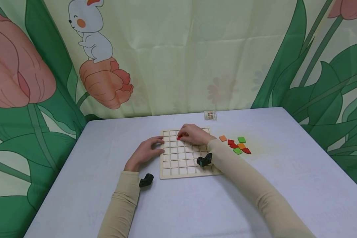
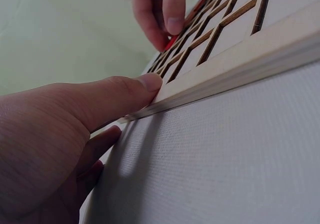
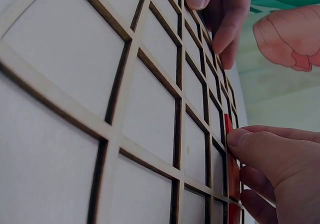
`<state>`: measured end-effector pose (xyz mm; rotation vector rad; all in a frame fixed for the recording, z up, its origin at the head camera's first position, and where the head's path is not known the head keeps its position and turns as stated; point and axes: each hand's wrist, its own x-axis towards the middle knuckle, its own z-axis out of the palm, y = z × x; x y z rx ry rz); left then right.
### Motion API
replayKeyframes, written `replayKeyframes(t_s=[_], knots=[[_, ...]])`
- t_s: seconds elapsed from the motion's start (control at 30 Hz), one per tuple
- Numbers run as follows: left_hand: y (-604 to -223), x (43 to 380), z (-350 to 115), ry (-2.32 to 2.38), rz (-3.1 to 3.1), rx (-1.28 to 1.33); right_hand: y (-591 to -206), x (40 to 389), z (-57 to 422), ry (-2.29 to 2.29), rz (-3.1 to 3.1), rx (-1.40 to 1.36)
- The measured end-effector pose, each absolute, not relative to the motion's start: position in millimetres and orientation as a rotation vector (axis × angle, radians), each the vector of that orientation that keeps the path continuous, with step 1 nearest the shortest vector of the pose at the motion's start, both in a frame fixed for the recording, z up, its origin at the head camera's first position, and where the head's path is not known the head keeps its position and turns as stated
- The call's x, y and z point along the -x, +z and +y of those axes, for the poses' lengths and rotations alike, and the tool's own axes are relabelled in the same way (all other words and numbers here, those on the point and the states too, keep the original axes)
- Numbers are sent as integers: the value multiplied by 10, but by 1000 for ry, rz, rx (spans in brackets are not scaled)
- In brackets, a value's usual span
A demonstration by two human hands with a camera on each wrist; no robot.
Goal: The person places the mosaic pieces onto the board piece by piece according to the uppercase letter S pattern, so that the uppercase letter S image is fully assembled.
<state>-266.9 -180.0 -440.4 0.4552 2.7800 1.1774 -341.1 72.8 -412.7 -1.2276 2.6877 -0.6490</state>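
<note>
A pale wooden grid board (image 1: 182, 177) with square cells lies on the table. My right hand (image 1: 193, 134) is over its far part, thumb and fingers pinching a small red tile (image 3: 228, 123) at the grid. Below that tile, more red (image 3: 234, 213) shows in the cells, partly hidden by the fingers. At the board's left edge rests my left hand (image 1: 146, 151), its fingers spread and loosely bent. In the left wrist view the left thumb (image 2: 132, 90) touches the board's rim, while the other fingers reach along the side.
Right of the board lie loose tiles: an orange square (image 1: 223, 138), a green square (image 1: 241, 139) and several more in red, orange and green. A small card (image 1: 210, 115) with a coloured pattern on a grid lies near the table's back edge, before a printed curtain (image 1: 172, 66).
</note>
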Motion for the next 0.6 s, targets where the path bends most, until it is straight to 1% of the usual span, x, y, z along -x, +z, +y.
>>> replayKeyframes(t_s=[0.23,0.6], knots=[[-4406,2670,-1803,1190,2759,-422,-4113,3395,731,-640,2691,1225],[-4366,2641,-1788,1205,2760,-448,-4099,3393,750,-654,2688,1208]])
